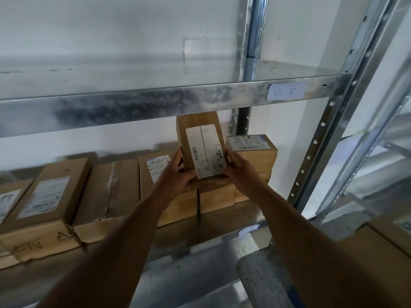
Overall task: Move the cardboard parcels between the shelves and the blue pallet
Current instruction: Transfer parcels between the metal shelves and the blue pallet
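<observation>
1. Cardboard parcel (201, 138): a small brown box with a white label on its top face, held tilted, its far end raised toward the underside of the upper shelf (155, 103), its near end just above the stacked boxes on the middle shelf (222, 221).
2. Left hand (178, 172) grips the parcel's near left corner, fingers curled round the edge; right hand (239, 168) grips the near right side the same way. Both hold this one box.
3. Step in hand, as I judge it: the parcel is either being set onto the stack or lifted off it. One frame cannot say which.
4. Next move calls for keeping the far end clear of the upper shelf's front rail and the box level, so the narrow stack below (216, 197) is not nudged.
5. Shelf contents: a row of flat labelled parcels lies along the middle shelf, among them a large box at far left (44, 196); a taller stack (253, 154) stands just right of the held parcel.
6. The upper shelf carries a handwritten paper tag (287, 91); no parcels show on it.
7. The blue pallet is not in view.
</observation>
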